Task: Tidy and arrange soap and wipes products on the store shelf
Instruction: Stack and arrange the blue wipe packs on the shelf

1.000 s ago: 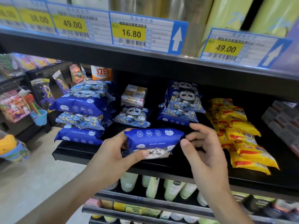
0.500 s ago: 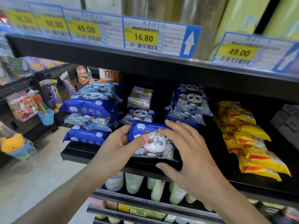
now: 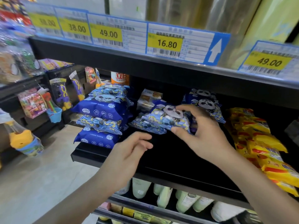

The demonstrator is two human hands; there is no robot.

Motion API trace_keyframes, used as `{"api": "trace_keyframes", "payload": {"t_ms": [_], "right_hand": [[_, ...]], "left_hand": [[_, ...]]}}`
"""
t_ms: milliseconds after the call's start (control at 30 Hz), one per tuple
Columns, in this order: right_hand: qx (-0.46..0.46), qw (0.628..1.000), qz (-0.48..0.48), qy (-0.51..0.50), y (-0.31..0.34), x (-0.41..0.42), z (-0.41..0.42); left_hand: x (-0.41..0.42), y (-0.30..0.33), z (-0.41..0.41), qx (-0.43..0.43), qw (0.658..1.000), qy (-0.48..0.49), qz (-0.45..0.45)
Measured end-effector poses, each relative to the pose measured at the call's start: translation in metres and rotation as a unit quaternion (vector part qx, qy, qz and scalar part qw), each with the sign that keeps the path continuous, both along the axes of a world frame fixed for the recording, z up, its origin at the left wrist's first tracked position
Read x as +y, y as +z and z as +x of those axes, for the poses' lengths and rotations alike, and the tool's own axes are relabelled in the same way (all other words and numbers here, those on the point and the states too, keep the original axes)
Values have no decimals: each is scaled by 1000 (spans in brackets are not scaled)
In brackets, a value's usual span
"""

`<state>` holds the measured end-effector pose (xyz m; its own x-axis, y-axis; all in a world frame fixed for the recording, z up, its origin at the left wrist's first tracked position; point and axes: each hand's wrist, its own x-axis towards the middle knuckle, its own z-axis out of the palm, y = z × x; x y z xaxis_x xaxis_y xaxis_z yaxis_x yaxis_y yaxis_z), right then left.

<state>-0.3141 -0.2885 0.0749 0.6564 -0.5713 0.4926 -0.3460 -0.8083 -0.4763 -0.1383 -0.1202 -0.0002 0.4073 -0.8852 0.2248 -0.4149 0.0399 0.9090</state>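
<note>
My right hand point(image 3: 200, 131) grips a blue panda wipes pack point(image 3: 168, 118), thumb under its front edge and fingers over its top. The pack rests panda side up on another blue pack point(image 3: 145, 126) in the middle of the black shelf point(image 3: 169, 159). Lower and nearer, my left hand point(image 3: 129, 151) hovers over the shelf's front with loosely curled fingers and nothing in it. A stack of three blue wipes packs point(image 3: 102, 117) stands at the left. More panda packs point(image 3: 205, 102) are piled behind my right hand.
Yellow soap packs point(image 3: 258, 143) lie in a row on the shelf's right. Pale boxes point(image 3: 148, 98) are stacked at the back. Price labels point(image 3: 166, 43) line the upper shelf edge. Bottles point(image 3: 182, 199) fill the shelf below. Toys point(image 3: 32, 102) hang at the left.
The wipes pack moved from the shelf's front back onto the middle pack. My left hand let go and drew back toward the front edge. My right hand followed the pack inward.
</note>
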Motion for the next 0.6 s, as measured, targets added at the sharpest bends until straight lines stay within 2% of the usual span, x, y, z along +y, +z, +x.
{"api": "trace_keyframes", "payload": {"t_ms": [33,100,167,233,433,600], "right_hand": [[7,1000,7,-14,2,-5,7],[38,998,26,-33,6,-13,25],[84,995,43,-34,7,-17,46],[110,992,46,-33,4,-19,65],[135,988,70,-37,-6,-23,94],[161,986,38,-27,-7,-19,89]], "left_hand": [[1,-2,1,-83,996,-8,17],[-4,-3,3,-287,956,-17,50],[-10,-4,3,-385,919,-47,77],[-12,-9,4,-410,906,-57,90],[-14,-16,6,-410,908,-45,69],[-15,-18,6,-420,904,-43,70]]}}
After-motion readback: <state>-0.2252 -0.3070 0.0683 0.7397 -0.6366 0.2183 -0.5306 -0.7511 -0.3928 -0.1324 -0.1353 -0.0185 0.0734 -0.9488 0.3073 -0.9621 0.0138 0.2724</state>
